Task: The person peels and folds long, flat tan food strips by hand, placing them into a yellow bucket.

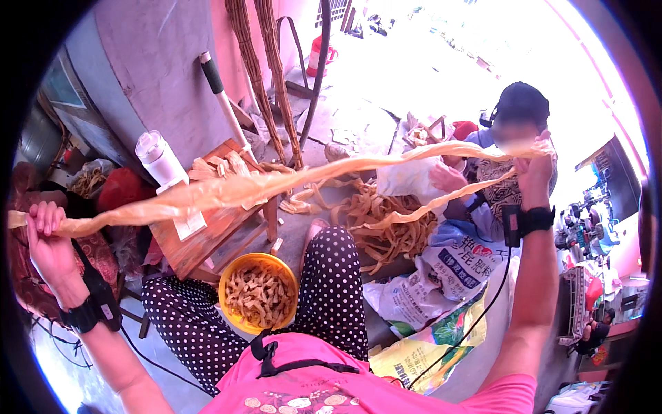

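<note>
My left hand [48, 234], at far left, is closed round one end of a long pale-tan strip [255, 186]. The strip stretches across the view to my right hand [534, 162], raised at the right and closed on it. A narrower piece slants from my right hand down toward a heap of similar strips [383, 210] on the floor. Below, a yellow bowl [293, 283] of short pieces stands between my legs. A wooden board [179, 259] carries more pieces and a white cup [155, 155].
A person [514, 110] in a dark cap faces me at the right. Printed sacks [434, 303] lie beside my right leg. Bamboo bundles [272, 69] and a pole [221, 96] lean at the back wall. Another person [593, 334] is at far right, near parked vehicles.
</note>
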A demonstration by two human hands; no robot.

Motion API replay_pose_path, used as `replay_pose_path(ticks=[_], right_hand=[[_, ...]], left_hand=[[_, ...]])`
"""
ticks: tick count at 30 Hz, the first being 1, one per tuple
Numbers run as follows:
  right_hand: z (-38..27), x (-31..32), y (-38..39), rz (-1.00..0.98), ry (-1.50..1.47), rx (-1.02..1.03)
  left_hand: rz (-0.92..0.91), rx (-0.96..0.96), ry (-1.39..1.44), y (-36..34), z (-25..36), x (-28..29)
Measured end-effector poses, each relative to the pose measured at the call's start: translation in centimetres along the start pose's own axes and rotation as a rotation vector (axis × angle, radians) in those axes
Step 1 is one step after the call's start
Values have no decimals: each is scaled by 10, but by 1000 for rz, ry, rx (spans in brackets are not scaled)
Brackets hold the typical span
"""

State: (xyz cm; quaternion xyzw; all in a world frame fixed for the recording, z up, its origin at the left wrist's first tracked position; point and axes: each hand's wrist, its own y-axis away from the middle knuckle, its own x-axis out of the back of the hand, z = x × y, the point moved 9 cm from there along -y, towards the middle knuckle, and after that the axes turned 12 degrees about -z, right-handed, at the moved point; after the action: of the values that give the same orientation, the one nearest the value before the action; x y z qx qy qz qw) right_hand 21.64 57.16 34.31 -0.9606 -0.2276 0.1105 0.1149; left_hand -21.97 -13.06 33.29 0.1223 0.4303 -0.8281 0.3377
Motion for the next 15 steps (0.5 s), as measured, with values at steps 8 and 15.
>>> replay_pose_path(ticks=[8,15], right_hand=[[-77,7,-98,-359,274,445],[-144,-136,-40,-306,-150,456]], left_hand=[[53,-9,-80,25,-24,-18],[103,24,-135,53,-20,-12]])
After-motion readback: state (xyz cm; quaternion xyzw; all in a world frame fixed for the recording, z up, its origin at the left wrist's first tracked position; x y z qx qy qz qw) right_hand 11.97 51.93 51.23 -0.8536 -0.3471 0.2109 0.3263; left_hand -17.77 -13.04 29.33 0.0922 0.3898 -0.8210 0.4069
